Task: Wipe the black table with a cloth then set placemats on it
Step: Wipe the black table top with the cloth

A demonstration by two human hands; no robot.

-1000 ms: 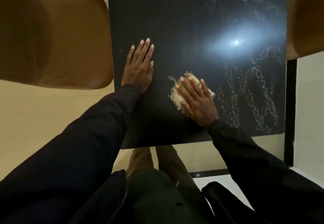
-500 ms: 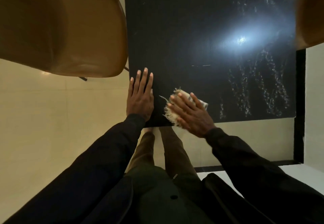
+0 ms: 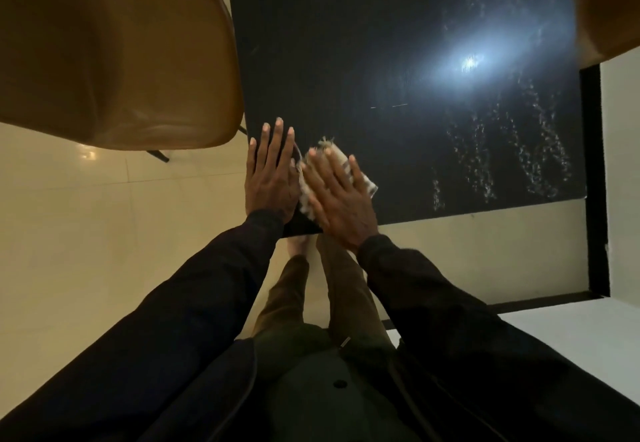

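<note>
Your right hand (image 3: 337, 199) presses the pale fringed cloth (image 3: 365, 182) flat on the near corner of the glossy black table (image 3: 363, 43).
The cloth lies under your right palm, fingers straight and spread, not gripping it, and its fringe shows past your fingertips. Your left hand (image 3: 270, 182) lies flat on the table just beside it, fingers straight and holding nothing. Past your right hand, whitish speckled streaks (image 3: 540, 151) mark the tabletop. Left of your left hand stands a tan moulded chair (image 3: 114, 54) on cream floor tiles (image 3: 104, 234).
</note>
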